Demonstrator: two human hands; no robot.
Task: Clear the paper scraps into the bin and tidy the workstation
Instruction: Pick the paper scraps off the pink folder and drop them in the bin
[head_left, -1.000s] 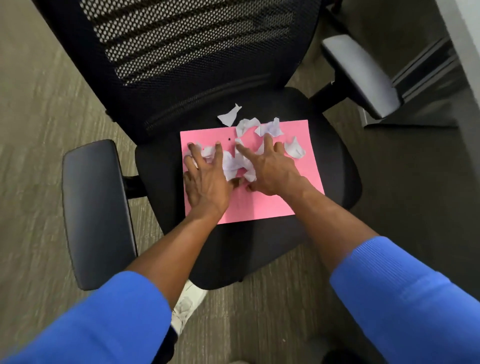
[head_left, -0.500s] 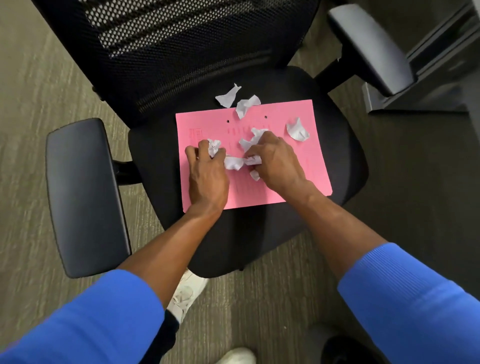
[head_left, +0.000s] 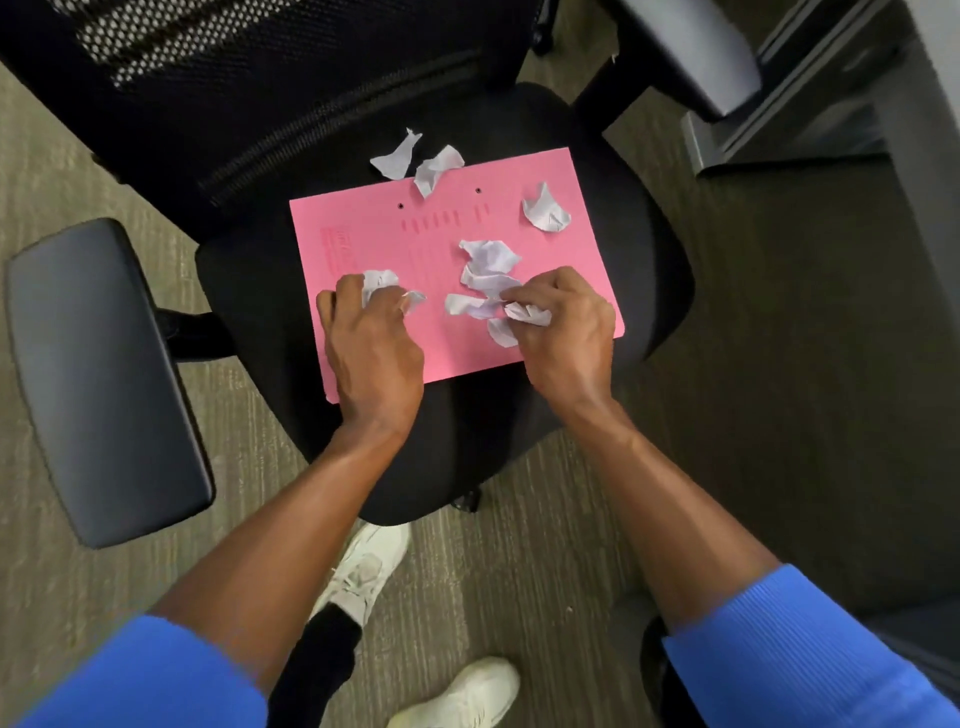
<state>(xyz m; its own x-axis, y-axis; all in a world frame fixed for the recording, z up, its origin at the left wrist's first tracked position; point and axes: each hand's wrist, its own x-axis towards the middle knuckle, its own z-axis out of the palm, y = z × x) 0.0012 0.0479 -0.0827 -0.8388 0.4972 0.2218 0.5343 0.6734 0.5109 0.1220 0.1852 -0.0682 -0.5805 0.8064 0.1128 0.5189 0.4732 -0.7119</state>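
Pink card, a punched folder (head_left: 363, 249), lies flat on the black seat (head_left: 249, 291) of a mesh-backed office chair and carries most of the white paper scraps (head_left: 488, 270). Its printed text is too faint to read, and its near edge is partly hidden under both wrists. The left hand (head_left: 371, 353) has its grip curled shut around a crumpled scrap (head_left: 378, 283), which shows only between the knuckles. The right hand (head_left: 563, 332) pinches another scrap (head_left: 527, 314) between thumb and fingertips; how much paper the palm hides cannot be told. Loose scraps lie just beyond and touching the right fingers, one lies well apart near the folder's far right corner (head_left: 545, 210), and two (head_left: 415, 161) sit at the far edge, partly on the seat. No bin appears. Both armrests (head_left: 104, 374) are cut off or partly out of frame.
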